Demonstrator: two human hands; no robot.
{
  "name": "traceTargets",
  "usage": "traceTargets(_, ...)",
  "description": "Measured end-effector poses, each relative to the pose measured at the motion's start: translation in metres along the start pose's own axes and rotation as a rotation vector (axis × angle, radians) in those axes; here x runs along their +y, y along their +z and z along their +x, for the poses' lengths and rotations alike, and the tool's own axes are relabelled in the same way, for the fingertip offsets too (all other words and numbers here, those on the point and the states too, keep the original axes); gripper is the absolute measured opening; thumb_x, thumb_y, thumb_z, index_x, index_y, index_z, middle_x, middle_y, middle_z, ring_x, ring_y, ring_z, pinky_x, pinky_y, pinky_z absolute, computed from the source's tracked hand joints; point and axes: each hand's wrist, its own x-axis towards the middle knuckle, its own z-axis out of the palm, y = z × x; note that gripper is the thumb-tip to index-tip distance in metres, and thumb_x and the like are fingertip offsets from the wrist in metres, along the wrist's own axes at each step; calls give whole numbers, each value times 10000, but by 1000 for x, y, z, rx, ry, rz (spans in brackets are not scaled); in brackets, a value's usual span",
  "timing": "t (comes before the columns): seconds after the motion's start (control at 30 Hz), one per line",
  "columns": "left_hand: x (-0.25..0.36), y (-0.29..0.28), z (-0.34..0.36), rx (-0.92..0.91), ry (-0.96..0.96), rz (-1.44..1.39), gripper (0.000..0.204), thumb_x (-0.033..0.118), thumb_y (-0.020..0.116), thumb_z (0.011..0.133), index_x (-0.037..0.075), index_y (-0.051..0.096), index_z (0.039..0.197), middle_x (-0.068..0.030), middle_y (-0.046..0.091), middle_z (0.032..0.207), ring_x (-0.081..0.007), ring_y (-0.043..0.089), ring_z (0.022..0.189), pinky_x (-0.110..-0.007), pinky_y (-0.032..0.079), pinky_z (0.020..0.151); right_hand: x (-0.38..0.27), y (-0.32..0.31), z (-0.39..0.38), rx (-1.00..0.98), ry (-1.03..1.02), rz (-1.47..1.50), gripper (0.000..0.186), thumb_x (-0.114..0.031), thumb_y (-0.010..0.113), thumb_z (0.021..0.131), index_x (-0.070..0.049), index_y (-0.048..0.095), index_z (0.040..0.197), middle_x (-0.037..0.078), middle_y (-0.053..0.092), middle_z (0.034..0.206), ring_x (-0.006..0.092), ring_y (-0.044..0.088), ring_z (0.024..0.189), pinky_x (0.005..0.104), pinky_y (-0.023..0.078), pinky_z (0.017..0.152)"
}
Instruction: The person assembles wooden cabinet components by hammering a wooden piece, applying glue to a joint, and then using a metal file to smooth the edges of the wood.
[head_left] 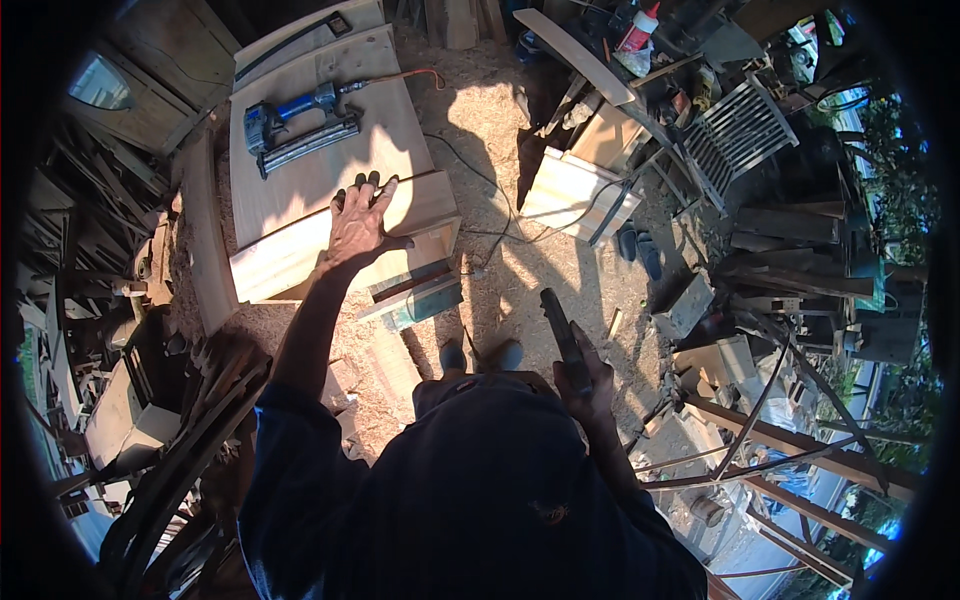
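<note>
My left hand (358,228) lies with its fingers spread on the near edge of a pale wooden panel (330,150), where a board strip (290,258) runs along that edge. Beyond the fingers, a blue and silver nail gun (298,124) rests on the panel, an orange air hose (410,74) joined to its end. In my right hand (594,385), held low beside my body, is a long dark tool (563,330); its kind is not clear. The fingers wrap its lower end, and its other end points away from me over the floor.
A black square-like tool (290,45) lies at the panel's far end. Right of centre stands a pale wooden box (575,192), with a slatted wooden rack (742,135) behind it. Sawdust covers the floor (480,110), where a dark hose (505,190) snakes. Scrap wood (130,420) is piled at left.
</note>
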Motion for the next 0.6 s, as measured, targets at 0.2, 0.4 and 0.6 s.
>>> traceTargets(0.2,4,9,1,3,-11,58,1082,566,841,659,128,382,1535,-163,459,1400,-355,437,1270,-571,336,1059,1,10,1,20,28,128,635,-106,714,812,-49,525,1415,164,675,751,306,663,557,388,544,560)
traceTargets(0.4,1,18,1,25,-3,64,1086,533,844,656,125,365,1542,-177,423,1457,-370,417,1301,-585,327,1067,4,15,-1,30,23,104,656,-101,728,817,-101,519,1439,122,662,718,226,679,595,367,533,582)
traceTargets(0.6,8,21,1,29,19,76,1040,450,859,657,79,401,1515,-180,431,1465,-352,447,1248,-536,374,996,8,6,-4,87,184,145,663,-152,740,836,-124,501,1454,163,719,996,264,731,853,395,562,764)
